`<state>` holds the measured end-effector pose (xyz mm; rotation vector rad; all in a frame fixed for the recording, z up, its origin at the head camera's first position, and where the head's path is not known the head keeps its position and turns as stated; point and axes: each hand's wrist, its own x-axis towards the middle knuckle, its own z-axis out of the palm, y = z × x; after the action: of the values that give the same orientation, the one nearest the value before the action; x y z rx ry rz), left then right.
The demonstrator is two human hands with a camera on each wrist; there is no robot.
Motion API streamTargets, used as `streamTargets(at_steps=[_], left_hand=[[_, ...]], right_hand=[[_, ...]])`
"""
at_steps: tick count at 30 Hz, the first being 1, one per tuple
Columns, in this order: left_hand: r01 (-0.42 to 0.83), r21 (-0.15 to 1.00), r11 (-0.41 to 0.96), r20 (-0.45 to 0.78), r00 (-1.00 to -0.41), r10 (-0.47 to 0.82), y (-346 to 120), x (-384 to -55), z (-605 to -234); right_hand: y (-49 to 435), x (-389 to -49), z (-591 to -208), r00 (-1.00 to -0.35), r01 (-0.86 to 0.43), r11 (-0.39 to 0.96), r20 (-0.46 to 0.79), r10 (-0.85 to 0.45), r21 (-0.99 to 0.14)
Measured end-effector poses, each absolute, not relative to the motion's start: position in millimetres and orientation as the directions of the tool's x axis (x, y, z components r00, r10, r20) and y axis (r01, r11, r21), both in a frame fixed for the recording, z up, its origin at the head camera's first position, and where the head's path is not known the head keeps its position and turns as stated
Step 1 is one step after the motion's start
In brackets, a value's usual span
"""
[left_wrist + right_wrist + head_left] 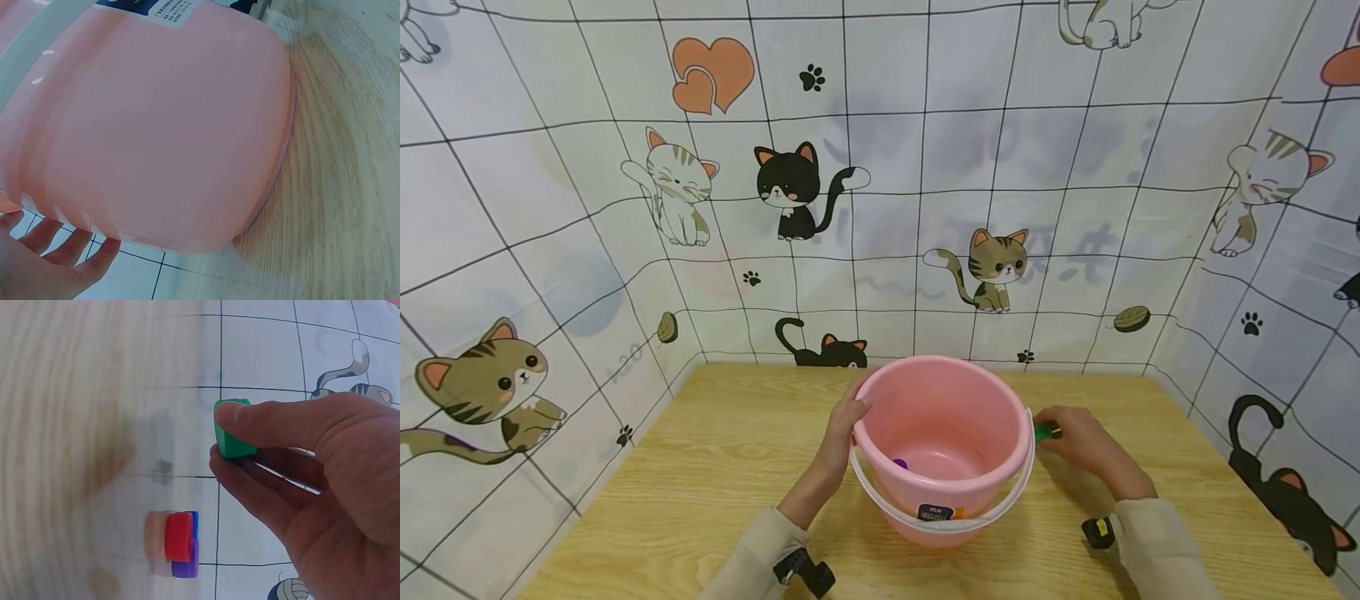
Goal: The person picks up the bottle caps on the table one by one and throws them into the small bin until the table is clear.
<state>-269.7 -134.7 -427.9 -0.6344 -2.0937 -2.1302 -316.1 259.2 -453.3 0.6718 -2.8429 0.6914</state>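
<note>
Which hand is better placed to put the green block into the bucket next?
Probably the right hand: it pinches the green block, just beside the pink bucket. The left hand grips the bucket's opposite side and seems better suited to steadying it.

Setting: you are at what looks like a small tabletop booth fitted out for recording. A wood-grain tabletop (737, 442) fills the near part, enclosed at left, right and far side by pale printed sheeting (887, 158). Its grid imitates tile, but the lines sag and ripple, so you read hung cloth or film, not solid wall. Cartoon cats (787, 196), paw prints (812, 78) and hearts (713, 75) give a homely look. Small black devices at your left cuff (805, 572) and right cuff (1098, 533) suggest staged capture. The pink bucket (940, 417) is ordinary houseware; whether home, lab or office lies beyond, you cannot tell.
</note>
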Motion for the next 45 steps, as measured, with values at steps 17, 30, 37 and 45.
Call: streamTargets(at_steps=[17,30,37,45], left_hand=[[0.341,0.938,-0.061,0.346,-0.909,0.231,-134.9,-268.9,-429.7],[0.349,0.936,-0.053,0.351,-0.908,0.228,-134.9,-269.1,-429.0],[0.340,0.939,-0.048,0.341,-0.912,0.229,-135.3,-267.9,-429.4],[0.339,0.939,-0.049,0.341,-0.914,0.219,-134.5,-269.5,-428.9]], right_hand=[[263.5,-306.3,-432.4,-0.886,-0.455,0.818,0.277,-0.373,-0.352],[258.9,-300.3,-417.0,-0.896,-0.437,0.821,0.254,-0.363,-0.368],[255.3,-296.5,-409.8,-0.890,-0.449,0.821,0.258,-0.376,-0.352],[250.8,-295.1,-403.9,-0.869,-0.485,0.808,0.286,-0.403,-0.335]])
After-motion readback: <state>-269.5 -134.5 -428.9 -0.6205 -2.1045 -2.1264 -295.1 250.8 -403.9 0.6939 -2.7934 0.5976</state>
